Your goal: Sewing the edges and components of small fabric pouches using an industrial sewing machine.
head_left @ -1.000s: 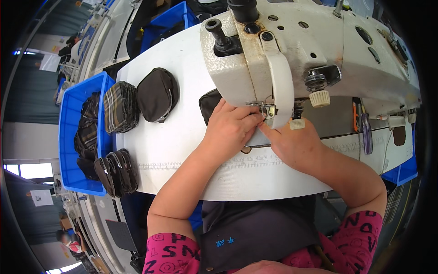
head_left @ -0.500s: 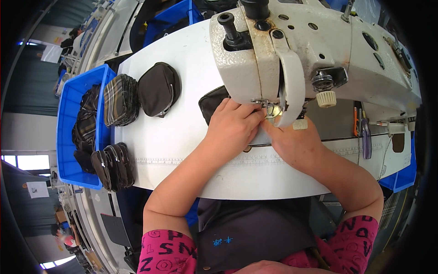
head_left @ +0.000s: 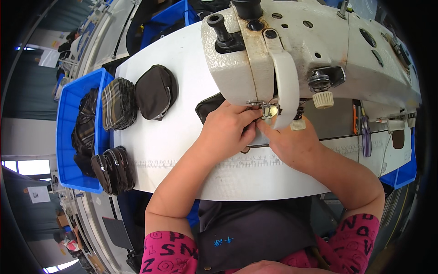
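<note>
A white sewing machine (head_left: 232, 75) stands over the table, its presser foot (head_left: 267, 110) low by the needle. Bent and gathered, the fingers of my left hand (head_left: 226, 129) press on a dark pouch (head_left: 207, 108) just left of the foot. Most of that pouch is hidden under this hand and the machine head. Close to the foot from the right is my right hand (head_left: 294, 145), one finger stretched toward my left fingertips. Its other fingers are curled behind the machine's white lever, so what they grip cannot be made out.
To the left lie a dark zippered pouch (head_left: 156, 92), a stack of plaid pieces (head_left: 118, 104) and several standing pouches (head_left: 112, 170). A blue bin (head_left: 64, 141) with dark plaid pieces is beside them. A purple-handled screwdriver (head_left: 366, 136) rests at the right. A ruler strip (head_left: 182, 163) crosses the table.
My left hand has drawn slightly left and down, its thumb more visible below the fingers. My right hand stays by the foot. The whole view has shifted a little.
</note>
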`<state>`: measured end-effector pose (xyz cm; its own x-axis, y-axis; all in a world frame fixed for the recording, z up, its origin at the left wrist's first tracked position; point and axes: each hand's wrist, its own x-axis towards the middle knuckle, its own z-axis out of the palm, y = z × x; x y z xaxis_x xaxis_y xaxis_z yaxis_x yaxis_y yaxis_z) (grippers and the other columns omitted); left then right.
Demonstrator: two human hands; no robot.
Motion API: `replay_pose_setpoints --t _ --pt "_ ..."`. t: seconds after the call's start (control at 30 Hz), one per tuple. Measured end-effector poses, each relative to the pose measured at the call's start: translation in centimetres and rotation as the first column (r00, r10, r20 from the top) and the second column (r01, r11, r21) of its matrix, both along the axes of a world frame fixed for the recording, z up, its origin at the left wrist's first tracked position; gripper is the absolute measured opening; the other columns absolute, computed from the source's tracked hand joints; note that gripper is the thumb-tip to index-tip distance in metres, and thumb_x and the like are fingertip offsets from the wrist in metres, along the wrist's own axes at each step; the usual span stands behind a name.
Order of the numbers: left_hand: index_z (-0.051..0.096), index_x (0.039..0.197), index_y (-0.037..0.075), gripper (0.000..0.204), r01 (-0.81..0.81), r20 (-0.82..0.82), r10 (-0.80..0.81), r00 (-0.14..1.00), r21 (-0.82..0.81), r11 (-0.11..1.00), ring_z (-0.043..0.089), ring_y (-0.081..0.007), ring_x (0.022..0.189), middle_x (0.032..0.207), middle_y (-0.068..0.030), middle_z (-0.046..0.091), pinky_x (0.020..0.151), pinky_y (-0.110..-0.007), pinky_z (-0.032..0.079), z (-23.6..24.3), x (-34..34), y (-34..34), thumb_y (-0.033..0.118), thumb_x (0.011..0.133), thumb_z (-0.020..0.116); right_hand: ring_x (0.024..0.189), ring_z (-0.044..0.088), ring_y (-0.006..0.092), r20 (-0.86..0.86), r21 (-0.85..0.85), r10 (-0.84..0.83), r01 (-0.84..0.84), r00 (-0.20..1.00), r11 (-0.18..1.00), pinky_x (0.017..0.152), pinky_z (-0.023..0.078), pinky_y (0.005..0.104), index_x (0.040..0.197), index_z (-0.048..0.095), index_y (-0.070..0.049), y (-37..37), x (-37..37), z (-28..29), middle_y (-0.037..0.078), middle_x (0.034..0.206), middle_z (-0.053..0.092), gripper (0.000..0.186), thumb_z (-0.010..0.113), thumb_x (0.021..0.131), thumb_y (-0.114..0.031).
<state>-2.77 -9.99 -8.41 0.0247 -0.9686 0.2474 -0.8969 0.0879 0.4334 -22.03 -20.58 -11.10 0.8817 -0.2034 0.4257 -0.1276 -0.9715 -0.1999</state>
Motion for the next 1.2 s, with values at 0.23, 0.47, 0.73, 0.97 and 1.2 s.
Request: replay_pose_setpoints --t 0.23,0.47,0.73,0.97,1.2 --pt "0.077 0.111 0.007 0.030 0.006 0.123 -0.002 0.992 -0.031 1.000 0.067 -0.0310 0.106 0.109 -0.0075 0.070 0.083 -0.040 0.060 -0.3 -0.8 0.3 0.012 0.082 0.075 0.076 0.066 0.0283 -0.085 -0.027 0.018 -0.020 0.996 0.999 0.070 0.053 0.0402 0.116 0.070 -0.004 -0.2 -0.2 0.2 0.008 0.097 0.069 0.038 0.074 0.078 -0.008" --pt "0.077 0.111 0.004 0.030 -0.009 0.136 0.019 0.991 -0.071 0.997 0.068 -0.0311 0.105 0.108 -0.0095 0.070 0.081 -0.040 0.060 -0.2 -1.6 0.0 0.014 0.082 0.074 0.084 0.066 0.0304 -0.136 -0.124 -0.018 0.001 0.991 0.992 0.073 0.054 0.0413 0.122 0.071 -0.004 -0.2 -0.5 -0.3 0.010 0.096 0.069 0.044 0.074 0.079 -0.011" --pt "0.077 0.107 0.003 0.027 -0.011 0.015 0.012 1.000 -0.034 0.999 0.069 -0.0323 0.106 0.113 -0.0100 0.072 0.083 -0.041 0.060 0.5 -0.8 0.0 0.011 0.083 0.070 0.085 0.065 0.0316 -0.102 -0.031 -0.036 0.033 0.994 0.999 0.076 0.054 0.0419 0.123 0.073 -0.007 -0.2 -0.7 -0.5 0.013 0.090 0.067 0.045 0.074 0.078 -0.010" --pt "0.074 0.112 0.001 0.029 0.017 0.075 -0.017 0.997 -0.003 1.000 0.066 -0.0365 0.103 0.110 -0.0147 0.070 0.089 -0.045 0.055 0.5 -1.7 -0.2 0.010 0.084 0.071 0.087 0.066 0.0313 -0.084 -0.073 0.016 -0.022 0.996 0.997 0.075 0.053 0.0428 0.120 0.071 -0.004 -0.6 -0.8 -0.1 0.012 0.089 0.068 0.044 0.072 0.076 -0.009" --pt "0.071 0.096 -0.001 0.017 -0.022 0.188 0.032 0.982 -0.054 0.998 0.065 -0.0325 0.105 0.106 -0.0127 0.066 0.081 -0.040 0.060 0.5 -3.2 -0.1 0.012 0.085 0.070 0.084 0.068 0.0294 -0.164 -0.008 0.038 -0.040 0.986 0.999 0.074 0.053 0.0426 0.105 0.070 -0.005 -1.0 -0.8 0.7 0.011 0.086 0.068 0.027 0.070 0.078 -0.009"
